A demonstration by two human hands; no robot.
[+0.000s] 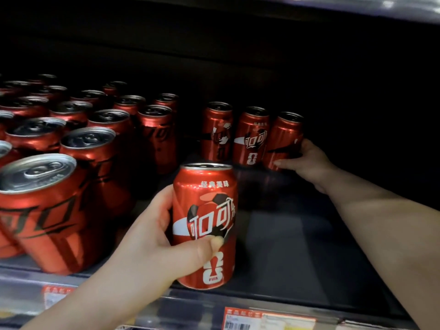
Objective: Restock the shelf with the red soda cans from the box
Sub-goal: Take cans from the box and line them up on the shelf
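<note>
- The left hand (154,236) grips the front can (207,210), a red aluminium soda can with white script and a football print; its long axis is vertical, silver lid up, label facing the camera
- Its fingers (209,246) are clamped on the can: the thumb is curled across the lower label and the others wrap round the can's left side
- The front can is at the front edge of the dark grey metal shelf (297,246), in the lane right of a packed block; whether its base touches the shelf cannot be told
- The right hand (307,160) reaches deep into the shelf and holds the rear right can (283,139), an upright red aluminium can, lid up; one finger lies across its lower front and the rest curl round its right side
- That can ends a back row of three, with the middle can (252,136) and the left can (216,132) close beside it, both upright
- A stretch of shelf surface lies between the front can and this row
- The block of red cans with black script (95,144) stands upright in rows just left of the left hand
- Orange and white price tags (269,319) line the shelf's front edge
</note>
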